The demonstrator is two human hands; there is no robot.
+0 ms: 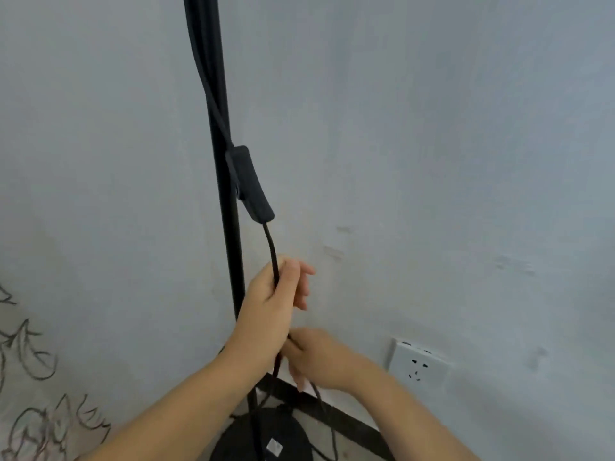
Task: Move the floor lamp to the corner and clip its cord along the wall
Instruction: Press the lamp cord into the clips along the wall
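The black floor lamp pole (223, 181) stands upright in the corner, its round black base (266, 437) on the floor below. A black cord (271, 242) hangs from an inline switch box (251, 184) beside the pole. My left hand (271, 314) is closed around the cord just under the switch, thumb pressing it. My right hand (319, 359) grips the same cord lower down, close to the wall. The cord runs on toward the base.
A white wall socket (419, 367) sits low on the right wall, with nothing plugged in. A dark skirting strip (336, 414) runs along the floor. Line drawings (36, 410) mark the left wall. Faint tape-like marks (332, 251) show on the right wall.
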